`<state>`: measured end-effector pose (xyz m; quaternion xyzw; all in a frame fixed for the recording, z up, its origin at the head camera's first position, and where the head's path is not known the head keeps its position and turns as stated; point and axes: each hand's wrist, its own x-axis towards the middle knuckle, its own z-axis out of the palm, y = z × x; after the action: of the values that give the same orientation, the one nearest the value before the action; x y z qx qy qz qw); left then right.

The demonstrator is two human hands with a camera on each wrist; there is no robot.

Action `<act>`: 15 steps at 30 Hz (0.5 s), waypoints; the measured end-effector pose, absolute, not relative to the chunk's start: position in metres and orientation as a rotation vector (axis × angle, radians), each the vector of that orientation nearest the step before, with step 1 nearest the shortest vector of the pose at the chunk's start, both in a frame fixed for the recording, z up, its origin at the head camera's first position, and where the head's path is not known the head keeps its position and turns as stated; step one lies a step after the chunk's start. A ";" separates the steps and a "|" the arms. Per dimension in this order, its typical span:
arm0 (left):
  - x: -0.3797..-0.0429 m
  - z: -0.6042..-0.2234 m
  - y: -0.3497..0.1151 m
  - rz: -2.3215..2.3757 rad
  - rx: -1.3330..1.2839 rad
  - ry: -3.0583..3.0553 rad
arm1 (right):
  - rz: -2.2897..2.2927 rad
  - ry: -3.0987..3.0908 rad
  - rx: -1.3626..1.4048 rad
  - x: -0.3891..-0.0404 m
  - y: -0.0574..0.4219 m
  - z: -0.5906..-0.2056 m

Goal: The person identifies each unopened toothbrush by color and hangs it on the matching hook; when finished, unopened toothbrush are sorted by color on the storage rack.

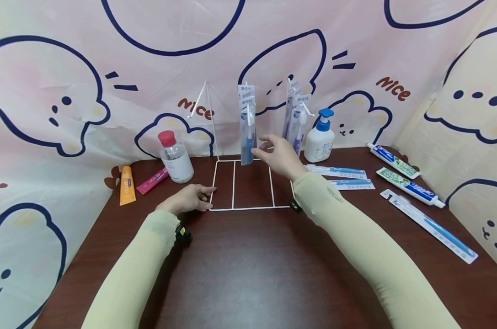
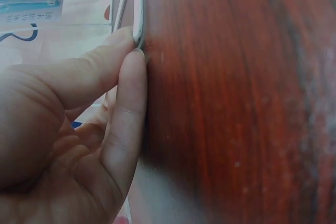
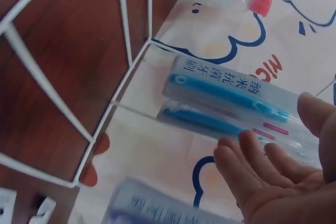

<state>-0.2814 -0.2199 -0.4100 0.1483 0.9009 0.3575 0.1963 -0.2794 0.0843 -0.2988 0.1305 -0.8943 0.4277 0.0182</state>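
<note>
My left hand (image 1: 189,199) pinches the front left corner of a white wire rack (image 1: 252,209) between thumb and finger; the left wrist view shows the fingertips on the wire (image 2: 138,9). My right hand (image 1: 282,156) is beside several packaged blue toothbrushes (image 1: 247,132) hanging from the rack's middle hook. In the right wrist view its fingers (image 3: 236,174) are spread loosely next to these packs (image 3: 226,93), apart from the thumb; whether they touch is unclear. More packaged toothbrushes (image 1: 293,114), at least one purple, hang from the right hook. The left hook (image 1: 197,100) is bare.
A red-capped clear bottle (image 1: 177,160), a pink tube (image 1: 152,181) and an orange tube (image 1: 127,186) are at the left. On the right are a blue-pump bottle (image 1: 320,139), packaged toothbrushes (image 1: 433,226) and two toothpaste tubes (image 1: 408,185). A patterned cloth (image 1: 157,87) backs the brown table (image 1: 248,265).
</note>
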 end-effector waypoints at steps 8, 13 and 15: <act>-0.281 -0.408 -0.219 1.012 0.400 2.514 | 0.940 -2.739 0.591 -0.232 0.135 -0.316; -0.282 -0.409 -0.219 1.019 0.402 2.509 | 0.733 -2.721 0.604 -0.202 0.203 -0.326; -0.283 -0.409 -0.220 1.011 0.397 2.515 | 0.672 -2.760 0.535 -0.193 0.236 -0.329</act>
<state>-0.2825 -0.2196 -0.4088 0.1418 0.8996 0.3616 0.1998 -0.1928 0.2361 -0.3292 0.1836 -0.9473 0.2306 0.1254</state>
